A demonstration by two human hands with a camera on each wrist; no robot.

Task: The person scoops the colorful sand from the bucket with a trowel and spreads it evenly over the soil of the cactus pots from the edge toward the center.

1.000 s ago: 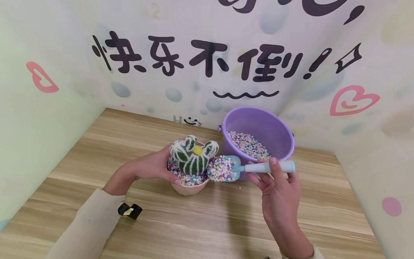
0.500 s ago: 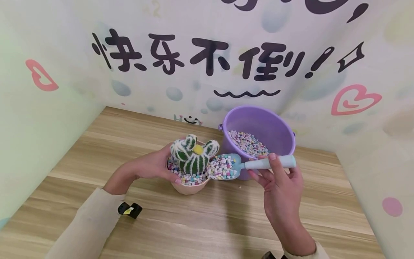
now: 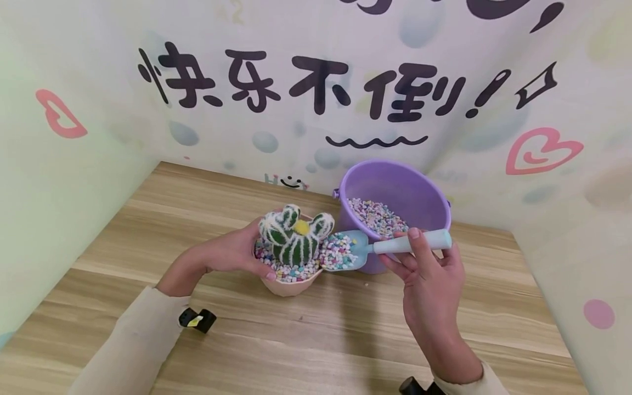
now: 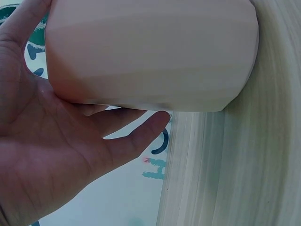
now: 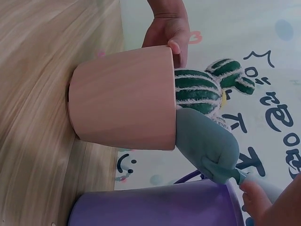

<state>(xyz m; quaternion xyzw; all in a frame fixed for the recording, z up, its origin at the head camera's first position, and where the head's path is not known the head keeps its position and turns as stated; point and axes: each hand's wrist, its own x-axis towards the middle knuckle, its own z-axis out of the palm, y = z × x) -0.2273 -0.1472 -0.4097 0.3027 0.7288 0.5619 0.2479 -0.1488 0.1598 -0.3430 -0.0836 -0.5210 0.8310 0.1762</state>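
A pink flowerpot [image 3: 288,289] stands upright on the table, holding a plush green-and-white cactus [image 3: 296,248] with a yellow top. Small multicoloured pebbles [image 3: 296,272] surround the cactus base. My left hand [image 3: 234,253] grips the pot's left side, thumb over the rim; the left wrist view shows its fingers around the pot wall [image 4: 155,56]. With my right hand [image 3: 434,296] I hold a light blue scoop [image 3: 362,251] by its handle. Pebbles [image 3: 338,253] lie in the blade's front part, and the right wrist view has the scoop's tip [image 5: 188,125] right at the pot's rim.
Behind the scoop, a purple bucket [image 3: 427,200] stands near the back wall with more pebbles [image 3: 377,216] inside. Wood-grain table [image 3: 276,351] lies in front. A printed wall sheet [image 3: 276,118] rises behind. Black wrist devices [image 3: 199,320] sit at both sleeves.
My right hand has raised the scoop's handle, tilting the blade down towards the pot. Pebbles have slid forward and fewer lie in the blade. The left hand keeps its grip on the flowerpot.
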